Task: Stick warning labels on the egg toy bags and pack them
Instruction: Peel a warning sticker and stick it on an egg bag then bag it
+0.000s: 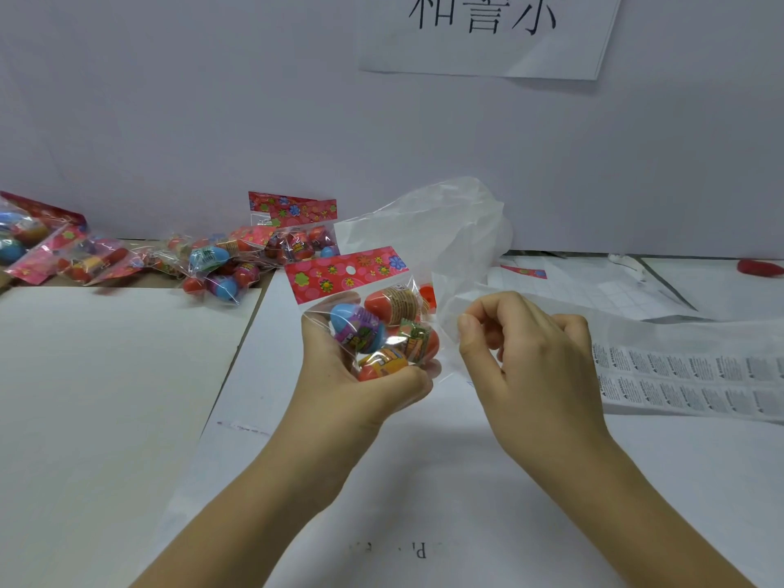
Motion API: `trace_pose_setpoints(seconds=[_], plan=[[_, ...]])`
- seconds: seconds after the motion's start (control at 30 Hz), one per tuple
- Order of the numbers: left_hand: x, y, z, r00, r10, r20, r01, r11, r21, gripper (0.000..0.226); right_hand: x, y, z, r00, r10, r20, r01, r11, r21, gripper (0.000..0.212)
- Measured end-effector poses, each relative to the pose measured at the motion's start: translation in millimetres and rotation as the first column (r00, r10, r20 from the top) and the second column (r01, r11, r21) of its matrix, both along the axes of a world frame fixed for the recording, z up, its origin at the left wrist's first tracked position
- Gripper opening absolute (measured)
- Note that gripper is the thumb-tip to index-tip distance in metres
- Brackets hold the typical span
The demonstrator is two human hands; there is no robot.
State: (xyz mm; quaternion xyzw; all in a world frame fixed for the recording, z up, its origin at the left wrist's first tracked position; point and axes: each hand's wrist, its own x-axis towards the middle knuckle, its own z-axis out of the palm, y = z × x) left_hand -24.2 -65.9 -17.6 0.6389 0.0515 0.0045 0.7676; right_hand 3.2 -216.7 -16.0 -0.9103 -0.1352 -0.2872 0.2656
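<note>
My left hand [339, 375] grips an egg toy bag [373, 316] from below; the bag is clear, holds several coloured eggs and has a red flowered header card on top. Right beside it my right hand [530, 354] pinches the edge of a large clear plastic bag [445, 231] that billows up behind both hands. A sheet of warning labels [687, 375] lies flat on the table to the right of my right hand.
A pile of more egg toy bags [220, 261] lies at the back left against the white wall. White paper sheets [106, 375] cover the table. A red object [759, 267] sits at the far right edge.
</note>
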Motion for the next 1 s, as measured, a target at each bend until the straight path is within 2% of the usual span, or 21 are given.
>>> trace_pose_setpoints(seconds=[0.37, 0.8, 1.0], plan=[[0.6, -1.0, 2.2, 1.0, -0.007, 0.01, 0.007, 1.0, -0.029, 0.076, 1.9, -0.4, -1.2, 0.999, 0.014, 0.033, -0.016, 0.998, 0.055, 0.014], [1.2, -1.4, -0.3, 1.0, -0.009, 0.022, 0.009, 1.0, -0.023, 0.077, 2.6, -3.2, -1.8, 0.999, 0.032, -0.028, -0.029, 0.996, 0.085, 0.015], [0.6, -1.5, 1.4, 1.0, -0.002, 0.007, 0.002, 1.0, -0.012, 0.087, 3.2, -4.3, -2.1, 0.999, 0.024, -0.039, -0.021, 0.996, 0.092, 0.017]])
